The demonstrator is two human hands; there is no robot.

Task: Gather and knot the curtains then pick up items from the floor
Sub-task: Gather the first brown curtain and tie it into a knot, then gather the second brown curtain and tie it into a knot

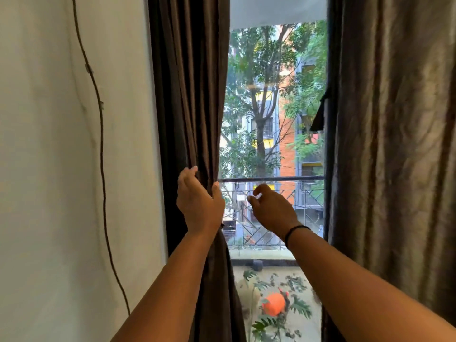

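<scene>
The dark brown left curtain (190, 95) hangs bunched in narrow folds beside the white wall (49, 144). The left hand (197, 201) wraps its fingers (191, 170) around the gathered edge; the right hand (270, 208) hovers just beside, loosely curled, holding nothing

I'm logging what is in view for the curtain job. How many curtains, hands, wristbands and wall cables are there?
Curtains: 2, the left curtain and the right curtain
Hands: 2, the left hand and the right hand
Wristbands: 1, the black band
Wall cables: 1, the cable
Total: 6
</scene>
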